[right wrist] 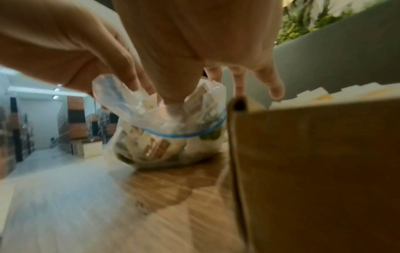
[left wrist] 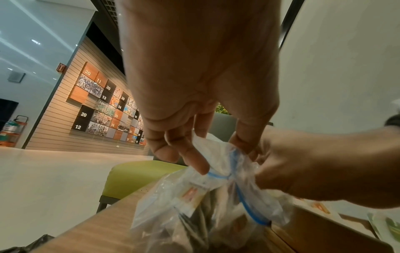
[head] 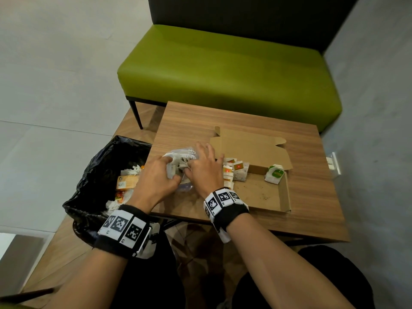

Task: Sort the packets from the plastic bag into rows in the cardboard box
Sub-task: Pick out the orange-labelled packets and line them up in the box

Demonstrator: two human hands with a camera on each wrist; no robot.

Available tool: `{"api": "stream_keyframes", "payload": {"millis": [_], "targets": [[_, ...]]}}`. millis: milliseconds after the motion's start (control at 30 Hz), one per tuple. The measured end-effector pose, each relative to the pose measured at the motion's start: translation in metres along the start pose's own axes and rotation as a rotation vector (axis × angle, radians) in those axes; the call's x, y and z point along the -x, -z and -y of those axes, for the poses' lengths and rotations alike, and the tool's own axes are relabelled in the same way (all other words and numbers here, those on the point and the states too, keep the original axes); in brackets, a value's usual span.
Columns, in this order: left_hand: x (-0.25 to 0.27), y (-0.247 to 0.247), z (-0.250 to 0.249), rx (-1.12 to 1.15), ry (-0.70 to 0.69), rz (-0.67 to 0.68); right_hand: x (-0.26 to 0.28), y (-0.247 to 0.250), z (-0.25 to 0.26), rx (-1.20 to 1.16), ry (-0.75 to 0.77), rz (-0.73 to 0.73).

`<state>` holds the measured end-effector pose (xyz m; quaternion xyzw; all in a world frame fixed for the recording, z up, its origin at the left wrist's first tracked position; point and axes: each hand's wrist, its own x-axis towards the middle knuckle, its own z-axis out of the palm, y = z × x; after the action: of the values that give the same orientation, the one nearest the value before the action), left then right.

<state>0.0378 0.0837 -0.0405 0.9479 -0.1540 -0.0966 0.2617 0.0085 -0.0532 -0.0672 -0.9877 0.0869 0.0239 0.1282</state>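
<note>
Just left of centre in the head view, both hands work at a clear plastic zip bag with a blue seal strip, which sits on the wooden table just beside the left wall of the shallow open brown cardboard box. The left hand pinches the bag's rim between thumb and curled fingers, holding the mouth open; the left wrist view shows the film bunched under its fingertips. The right hand reaches down into the mouth, thumb pushed among the contents and the other fingers spread loosely over the box corner; whether it already pinches a packet I cannot tell, since the bag film hides the tips. Inside the bag, low in the right wrist view, lie the remaining small white paper packets. In the box, a row of white packets with orange-red labels stands at the left end, and one white packet with a green label sits well apart, toward the right wall. The step in hand looks like drawing the next packet out. The next move probably calls for a firm pinch on a single packet, lifting it clear of the mouth, then setting it beside its matching kind.
</note>
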Motion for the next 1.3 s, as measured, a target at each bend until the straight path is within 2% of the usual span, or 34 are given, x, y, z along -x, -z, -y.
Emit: {"api": "stream_keyframes", "payload": {"millis": [200,300,533,700,800,967,1000,1067,1133,1167,1233,1300], "targets": [[-0.005,0.000,-0.001,0.076,0.058,-0.018,0.001,0.003,-0.014,-0.407,0.005,-0.196],[-0.006,0.000,-0.003,0.093,0.072,-0.012,-0.002,0.009,-0.017,-0.565,-0.041,-0.258],[-0.016,0.005,0.005,0.196,0.143,-0.044,-0.007,0.028,-0.021,-0.833,-0.115,-0.414],[-0.023,0.006,0.002,0.267,0.148,-0.116,0.003,0.050,-0.025,-0.920,-0.098,-0.513],[-0.023,0.002,0.003,0.299,0.105,-0.111,0.011,0.048,-0.022,-0.841,-0.083,-0.460],[-0.019,-0.001,0.018,0.273,0.016,-0.055,0.034,0.021,-0.022,-0.596,-0.044,-0.089],[-0.016,0.000,0.019,0.267,-0.007,-0.062,0.038,0.015,-0.021,-0.517,-0.010,-0.018],[-0.009,0.002,0.023,0.201,-0.058,-0.182,0.041,0.007,-0.021,-0.425,0.028,0.078],[0.003,0.006,0.022,0.171,-0.139,-0.358,0.041,0.004,-0.023,-0.443,0.017,0.077],[0.008,0.008,0.021,0.182,-0.191,-0.399,0.040,0.004,-0.023,-0.454,0.022,0.055],[0.019,0.010,0.016,0.233,-0.270,-0.347,0.037,0.009,-0.025,-0.507,0.045,0.005],[0.025,0.007,0.013,0.307,-0.273,-0.222,0.036,0.019,-0.028,-0.620,0.059,-0.040]]}}
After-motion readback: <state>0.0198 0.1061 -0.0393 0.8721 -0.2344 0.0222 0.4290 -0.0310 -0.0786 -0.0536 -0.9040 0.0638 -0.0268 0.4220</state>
